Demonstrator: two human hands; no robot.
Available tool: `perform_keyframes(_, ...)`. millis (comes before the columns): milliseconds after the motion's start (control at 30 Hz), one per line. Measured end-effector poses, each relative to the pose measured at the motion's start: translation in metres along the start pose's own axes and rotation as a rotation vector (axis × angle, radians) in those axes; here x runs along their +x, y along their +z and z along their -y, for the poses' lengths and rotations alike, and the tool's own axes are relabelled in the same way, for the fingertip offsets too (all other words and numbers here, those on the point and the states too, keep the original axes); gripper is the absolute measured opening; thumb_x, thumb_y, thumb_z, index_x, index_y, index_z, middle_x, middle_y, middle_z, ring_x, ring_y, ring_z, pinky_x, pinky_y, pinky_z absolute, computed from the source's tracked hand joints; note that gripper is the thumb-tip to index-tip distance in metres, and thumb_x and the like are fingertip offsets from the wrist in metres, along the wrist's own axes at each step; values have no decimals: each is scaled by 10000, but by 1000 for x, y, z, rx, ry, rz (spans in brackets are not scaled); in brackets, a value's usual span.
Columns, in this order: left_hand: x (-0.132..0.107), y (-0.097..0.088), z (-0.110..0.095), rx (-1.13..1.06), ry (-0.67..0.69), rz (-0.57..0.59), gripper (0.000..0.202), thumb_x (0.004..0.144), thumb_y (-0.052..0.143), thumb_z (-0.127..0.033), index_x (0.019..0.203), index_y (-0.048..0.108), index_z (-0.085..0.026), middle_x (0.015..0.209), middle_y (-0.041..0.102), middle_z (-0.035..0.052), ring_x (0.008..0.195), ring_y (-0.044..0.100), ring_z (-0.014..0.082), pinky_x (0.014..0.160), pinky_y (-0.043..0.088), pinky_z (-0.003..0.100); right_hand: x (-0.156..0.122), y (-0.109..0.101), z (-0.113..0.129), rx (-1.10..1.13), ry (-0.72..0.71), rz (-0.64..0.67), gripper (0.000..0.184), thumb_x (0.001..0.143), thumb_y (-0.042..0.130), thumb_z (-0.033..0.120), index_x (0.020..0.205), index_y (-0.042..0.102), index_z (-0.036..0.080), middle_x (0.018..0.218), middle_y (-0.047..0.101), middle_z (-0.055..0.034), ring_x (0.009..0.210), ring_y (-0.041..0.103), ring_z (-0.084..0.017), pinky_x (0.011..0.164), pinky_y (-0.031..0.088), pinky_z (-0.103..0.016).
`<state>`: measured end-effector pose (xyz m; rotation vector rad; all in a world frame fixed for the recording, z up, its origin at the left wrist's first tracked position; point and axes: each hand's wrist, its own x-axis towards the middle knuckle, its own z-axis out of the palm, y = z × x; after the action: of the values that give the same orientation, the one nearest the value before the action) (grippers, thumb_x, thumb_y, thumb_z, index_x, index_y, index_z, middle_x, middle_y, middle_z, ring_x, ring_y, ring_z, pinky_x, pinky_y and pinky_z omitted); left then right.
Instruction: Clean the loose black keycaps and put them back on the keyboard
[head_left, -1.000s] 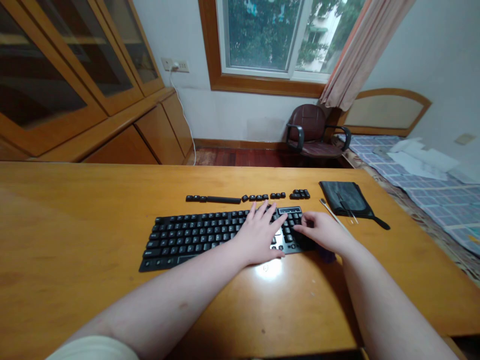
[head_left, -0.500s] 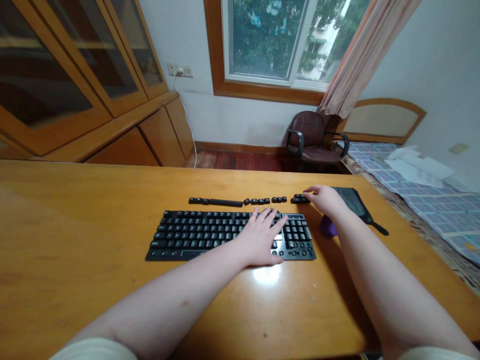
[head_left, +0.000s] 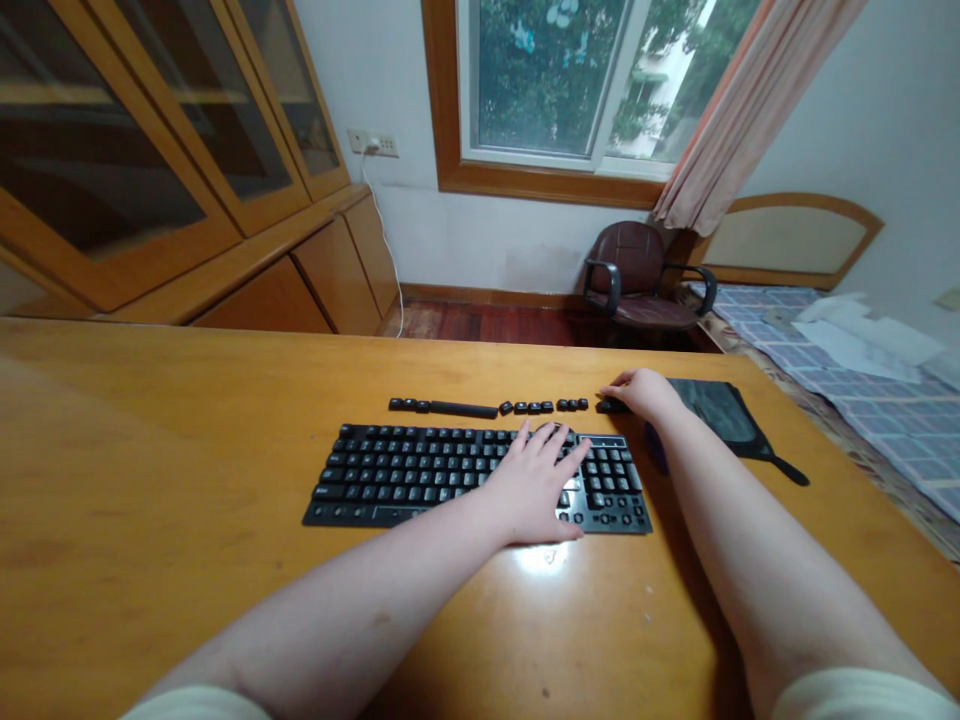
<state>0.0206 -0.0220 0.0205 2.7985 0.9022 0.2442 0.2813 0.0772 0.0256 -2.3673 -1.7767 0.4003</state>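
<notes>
My left hand (head_left: 536,490) lies flat with spread fingers on a black keyboard (head_left: 409,465), covering part of its right half. Bare key sockets show at the keyboard's lower right corner. Beyond the keyboard's far right corner, my right hand (head_left: 637,393) has its fingers bent together over a small group of black keycaps (head_left: 606,407). The fingers hide most of that group, and the tips seem to pinch a keycap. To the left, more loose keycaps (head_left: 534,407) and a long space bar key (head_left: 454,409) are lined up behind the keyboard.
A purple object (head_left: 655,448) is partly hidden behind my right forearm. Farther right lies a dark mesh pouch (head_left: 724,412) with a strap. Past the table's (head_left: 187,430) far edge stand a brown armchair (head_left: 634,270) and a bed (head_left: 847,340).
My right hand has shifted left over the keycap group and now covers more of it. My left hand stays on the keyboard. The whole view has shifted slightly.
</notes>
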Motion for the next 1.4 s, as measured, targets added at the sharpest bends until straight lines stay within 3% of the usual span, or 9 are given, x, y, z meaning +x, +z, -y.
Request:
perform_keyframes(167, 0, 1, 0, -12, 14, -10, 1026, 651, 539, -677, 1446, 107, -193, 1501, 207, 190, 1377, 167, 352, 1093, 38, 549, 0, -2, -3, 36, 25, -62, 440, 771, 533, 532, 820, 708, 131, 772, 702, -122, 686, 614, -197, 601, 397, -277)
perform_keyframes(400, 1, 1, 0, -6, 3, 19, 1035, 653, 545, -672, 1448, 96, -186, 1505, 200, 184, 1381, 145, 357, 1088, 28, 549, -2, 2, -3, 64, 63, -18, 326, 635, 689, 480, 704, 693, 162, 672, 690, -73, 607, 604, -171, 511, 369, -246)
perform_keyframes(667, 0, 1, 1, -26, 13, -10, 1028, 649, 548, -673, 1447, 117, -189, 1501, 207, 193, 1379, 164, 356, 1091, 27, 553, 6, 5, 0, 74, 71, -28, 337, 674, 672, 485, 702, 697, 151, 650, 683, -77, 562, 581, -160, 489, 362, -250)
perform_keyframes(900, -1, 3, 1, -68, 10, -43, 1035, 630, 600, -655, 1441, 157, -190, 1493, 225, 201, 1383, 159, 358, 1090, 62, 569, -6, -5, 2, 117, 69, -105, 283, 692, 671, 421, 722, 704, 142, 606, 667, -67, 527, 563, -151, 498, 363, -249)
perform_keyframes(1000, 0, 0, 0, -106, -1, -93, 1025, 622, 641, -634, 1428, 210, -172, 1492, 225, 206, 1383, 152, 367, 1090, 81, 589, -24, -19, 5, 166, 65, -184, 303, 697, 657, 444, 696, 704, 145, 545, 629, -50, 480, 537, -146, 479, 357, -257)
perform_keyframes(1100, 1, -5, 0, -199, -41, -211, 804, 726, 636, -507, 1383, 314, -174, 1457, 326, 178, 1357, 265, 319, 1101, 185, 541, -56, -32, 13, 309, 49, -224, 373, 672, 655, 509, 731, 710, 145, 506, 589, -27, 396, 487, -130, 417, 337, -258)
perform_keyframes(1200, 2, -8, 0, -361, -67, -372, 570, 815, 589, -353, 1328, 398, -196, 1358, 476, 127, 1265, 426, 244, 1057, 349, 435, -97, -36, 27, 596, 64, -56, 462, 674, 627, 568, 849, 697, 147, 460, 532, 13, 325, 448, -121, 354, 317, -248)
perform_keyframes(1267, 3, -8, -1, -462, -60, -448, 493, 826, 584, -316, 1286, 449, -198, 1255, 566, 102, 1161, 524, 211, 994, 430, 375, -122, -30, 40, 661, -1, 36, 426, 671, 637, 557, 799, 685, 154, 435, 492, 35, 341, 440, -110, 365, 305, -232)
perform_keyframes(1400, 3, -7, -1, -558, -71, -484, 297, 819, 602, -276, 1106, 598, -197, 1013, 678, 53, 919, 633, 172, 860, 509, 311, -148, -12, 61, 737, -121, 66, 334, 649, 681, 483, 682, 662, 151, 516, 556, 20, 464, 474, -101, 454, 337, -221)
